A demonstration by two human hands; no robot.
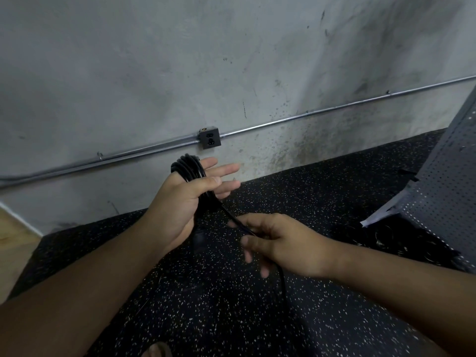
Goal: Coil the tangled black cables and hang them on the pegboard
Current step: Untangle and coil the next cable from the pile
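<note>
Cable coil (189,169) partly wound: left hand (180,204) grips it, right hand (283,243) pinches loose tail (282,279). Pegboard (443,181), frame right: hanging not done.

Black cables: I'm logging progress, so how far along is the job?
Done: several loops form a coil round the left hand. In hand: the right hand pinches the loose cable, likely for another loop. Left: winding the rest, what look like more cables on the floor, and hanging on the pegboard.
</note>
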